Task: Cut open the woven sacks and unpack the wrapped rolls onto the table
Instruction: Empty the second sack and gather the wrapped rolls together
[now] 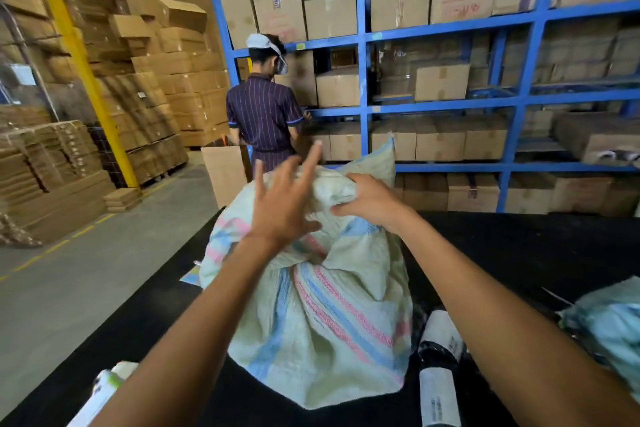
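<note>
A pale green woven sack point(322, 315) with pink and blue stripes stands bulging on the black table point(512, 253). My right hand point(370, 199) grips a bunched fold of the sack's top. Above the sack's upper left hovers my left hand point(284, 198), fingers spread and straight, holding nothing. Two black rolls with white labels point(440, 357) lie on the table just right of the sack. A white wrapped item point(104, 388) lies under my left forearm at the near left edge.
Another pale woven sack point(609, 326) lies at the table's right edge. A person in a striped shirt point(266, 114) stands beyond the table facing blue shelving point(363, 80) full of cartons. Stacked cardboard and a yellow post point(79, 55) fill the left; grey floor lies between.
</note>
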Demonstrator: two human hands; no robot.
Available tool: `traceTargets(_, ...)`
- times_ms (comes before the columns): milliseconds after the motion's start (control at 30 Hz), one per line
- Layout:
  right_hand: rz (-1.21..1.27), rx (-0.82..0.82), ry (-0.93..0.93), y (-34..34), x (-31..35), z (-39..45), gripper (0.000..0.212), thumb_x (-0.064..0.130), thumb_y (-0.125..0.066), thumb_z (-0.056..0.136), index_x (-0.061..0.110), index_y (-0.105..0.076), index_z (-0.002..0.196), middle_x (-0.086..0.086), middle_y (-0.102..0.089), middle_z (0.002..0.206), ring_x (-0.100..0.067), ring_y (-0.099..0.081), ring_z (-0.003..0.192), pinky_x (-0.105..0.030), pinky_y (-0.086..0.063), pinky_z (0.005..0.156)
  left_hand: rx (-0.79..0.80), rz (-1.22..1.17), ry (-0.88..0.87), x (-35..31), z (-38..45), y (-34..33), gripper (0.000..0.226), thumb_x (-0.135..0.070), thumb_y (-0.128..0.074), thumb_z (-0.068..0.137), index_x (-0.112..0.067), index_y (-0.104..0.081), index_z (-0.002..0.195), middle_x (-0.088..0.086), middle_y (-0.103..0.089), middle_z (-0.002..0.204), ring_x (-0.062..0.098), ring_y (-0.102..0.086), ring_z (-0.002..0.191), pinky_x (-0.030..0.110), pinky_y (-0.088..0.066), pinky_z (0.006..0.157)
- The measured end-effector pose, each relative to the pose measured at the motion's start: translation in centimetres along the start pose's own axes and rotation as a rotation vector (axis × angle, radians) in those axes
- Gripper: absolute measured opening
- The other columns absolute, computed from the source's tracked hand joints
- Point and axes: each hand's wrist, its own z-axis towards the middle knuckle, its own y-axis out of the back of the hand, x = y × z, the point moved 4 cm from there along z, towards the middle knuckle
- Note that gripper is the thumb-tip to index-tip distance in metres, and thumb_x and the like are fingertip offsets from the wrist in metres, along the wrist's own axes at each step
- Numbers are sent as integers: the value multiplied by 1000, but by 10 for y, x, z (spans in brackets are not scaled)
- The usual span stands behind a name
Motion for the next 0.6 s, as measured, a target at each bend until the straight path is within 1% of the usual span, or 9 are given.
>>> traceTargets(67, -81, 174, 67, -5, 16, -3, 46, 14, -81, 73, 16, -63, 116, -1, -69, 109, -18, -64, 99, -35, -51, 85, -8, 10, 27, -11, 1, -1, 98, -28, -73, 81, -32, -10, 156, 8, -60, 114, 32, -61, 101, 51, -48, 94)
traceTargets(133, -256, 334, 37, -9, 15, -8, 44, 11, -78, 74, 12, -63, 115, -5, -68, 109, -22, -64, 100, -38, -53, 84, -47, 25, 102, -4, 5, 3, 49, -10, -53, 88, -24, -44, 135, 9, -66, 96, 36, -64, 85, 41, -51, 69)
traceTargets(167, -375, 310, 26, -9, 10, -8, 42, 12, -76, 76, 12, -63, 115, -7, -68, 108, -26, -64, 101, -41, -53, 84, -65, 49, 95, -4, 7, 7, 35, -9, -50, 89, -21, -51, 121, 9, -66, 93, 38, -65, 85, 38, -48, 65)
traceTargets(233, -554, 4, -21, -1, -6, -5, 37, 19, -70, 82, 17, -61, 118, -8, -65, 110, -32, -63, 105, -41, -55, 82, -114, 67, 80, -5, 9, 17, 23, -10, -50, 88, -17, -54, 108, 8, -65, 89, 38, -65, 84, 36, -40, 61)
traceTargets(300, -441, -243, -88, 2, -22, -12, 35, 33, -67, 88, 18, -60, 119, -7, -65, 110, -32, -63, 104, -41, -55, 82, -149, 69, 124, 0, 14, 26, 18, -9, -51, 87, -17, -55, 103, 8, -63, 86, 38, -64, 82, 36, -36, 59)
traceTargets(367, 56, 13, -187, -9, -43, -18, 40, 42, -72, 85, 15, -66, 113, -7, -71, 107, -27, -67, 101, -47, -55, 92, -144, 61, 190, 14, 17, 30, 17, -11, -53, 88, -18, -57, 103, 10, -64, 89, 39, -64, 84, 37, -35, 61)
traceTargets(467, 764, 552, -281, -22, -40, -43, 60, 42, -94, 55, 14, -76, 105, -10, -74, 106, -23, -70, 98, -43, -51, 101, -97, 60, 209, 34, 16, 26, 22, -13, -54, 87, -21, -62, 107, 10, -67, 95, 38, -65, 89, 37, -37, 69)
traceTargets(533, 897, 638, -186, -19, -35, -45, 63, 34, -100, 38, 15, -80, 95, -10, -75, 101, -21, -72, 91, -36, -57, 88, -82, 91, 121, 34, 11, 20, 42, -14, -60, 84, -24, -57, 124, 9, -65, 109, 34, -63, 99, 41, -42, 90)
traceTargets(600, 907, 653, -164, -17, -31, -39, 64, 22, -99, 36, 12, -79, 97, -10, -75, 99, -22, -73, 88, -34, -59, 81, -106, 109, -83, 18, 6, 17, 93, -34, -77, 75, -28, -27, 153, 5, -54, 129, 26, -55, 121, 52, -20, 118)
